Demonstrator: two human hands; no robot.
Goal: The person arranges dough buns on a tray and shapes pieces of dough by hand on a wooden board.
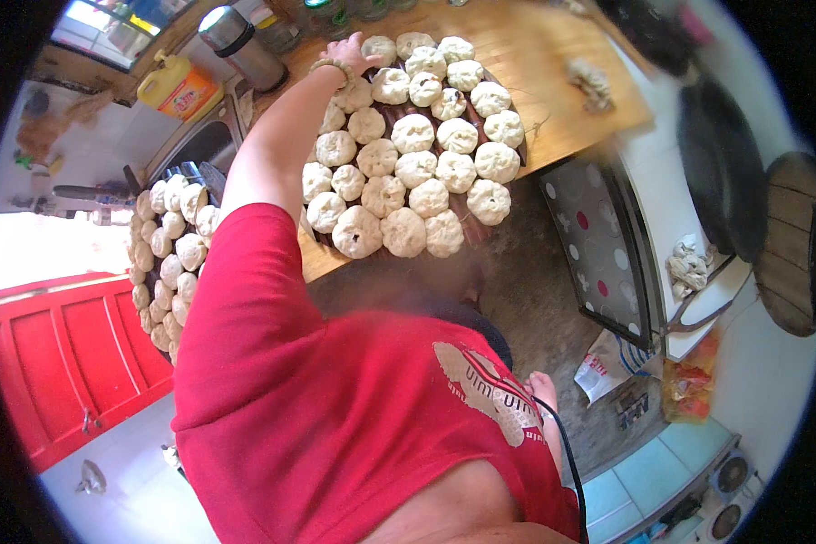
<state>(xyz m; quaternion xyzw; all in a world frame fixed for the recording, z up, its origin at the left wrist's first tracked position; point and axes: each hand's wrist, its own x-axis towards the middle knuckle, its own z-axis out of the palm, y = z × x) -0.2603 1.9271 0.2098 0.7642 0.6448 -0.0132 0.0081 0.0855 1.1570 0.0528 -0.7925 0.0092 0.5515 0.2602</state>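
My left hand (350, 54) reaches over the far left part of a round dark tray (474, 228) on the wooden worktop, beside a pleated dough bun (379, 51). Its fingertips touch or nearly touch this bun; whether they grip anything is unclear. Rows of pale, pleated buns cover most of the tray, and some show dark filling at the top. A beaded bracelet (336, 66) circles my left wrist. My right hand (542, 387) hangs low at my right side, partly behind my red shirt, its fingers only partly seen.
More buns (190, 251) stand on another tray at left, near a red door (88, 353). A steel flask (241, 47) and a yellow jug (177, 85) stand beyond my left arm. At right are a dotted dark panel (598, 245), a crumpled cloth (687, 265) and bags on the floor.
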